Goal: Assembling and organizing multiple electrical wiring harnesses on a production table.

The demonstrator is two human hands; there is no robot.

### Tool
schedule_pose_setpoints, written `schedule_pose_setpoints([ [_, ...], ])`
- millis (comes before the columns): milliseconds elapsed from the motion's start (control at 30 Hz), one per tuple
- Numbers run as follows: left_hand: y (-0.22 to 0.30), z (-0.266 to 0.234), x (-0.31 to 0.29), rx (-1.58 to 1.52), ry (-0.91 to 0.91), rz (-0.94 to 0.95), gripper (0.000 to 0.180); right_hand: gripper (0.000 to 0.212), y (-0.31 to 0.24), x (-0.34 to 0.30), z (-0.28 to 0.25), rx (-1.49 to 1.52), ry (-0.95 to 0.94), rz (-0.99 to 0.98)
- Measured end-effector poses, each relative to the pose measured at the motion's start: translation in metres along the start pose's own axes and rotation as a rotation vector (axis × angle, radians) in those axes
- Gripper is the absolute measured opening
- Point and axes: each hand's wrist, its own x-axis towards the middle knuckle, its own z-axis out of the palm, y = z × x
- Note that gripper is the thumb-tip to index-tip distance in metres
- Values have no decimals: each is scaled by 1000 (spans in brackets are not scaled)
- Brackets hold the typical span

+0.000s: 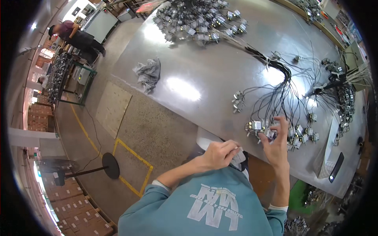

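My left hand (221,155) is closed in front of my body, its fingertips pinched at a small whitish sheet or strip (239,156); exactly what it is cannot be made out. Over the table's near edge, my right hand (277,147) has its thumb and fingers curved but apart, around a small metal part in the cluster. Beside its thumb lies a silvery boxy metal component (256,126) with brass-coloured fittings. More such components (301,135) lie right of the hand, on black cables (283,84) that run back into a bundle. Whether the right fingers touch the part is unclear.
The metal table (220,82) carries a large heap of similar components (197,23) at the back and a crumpled grey cloth (148,74) on the left. Another cabled bundle (342,98) lies right. A floor fan (110,165) stands left; a person (73,35) stands far left.
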Motion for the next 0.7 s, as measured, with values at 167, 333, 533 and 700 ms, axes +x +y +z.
schedule_pose_setpoints([
  [167, 21, -7, 29, 124, -59, 228, 14, 88, -4, -8, 4, -760, -28, -379],
  [333, 11, 11, 50, 354, -126, 457, 18, 87, 7, -3, 22, -129, 103, -142],
  [533, 12, 24, 36, 780, -191, 600, 33, 104, -4, -15, -14, 122, -58, 45],
  [700, 20, 20, 40, 734, -232, 621, 28, 94, -3, -11, -12, 199, 52, 179],
])
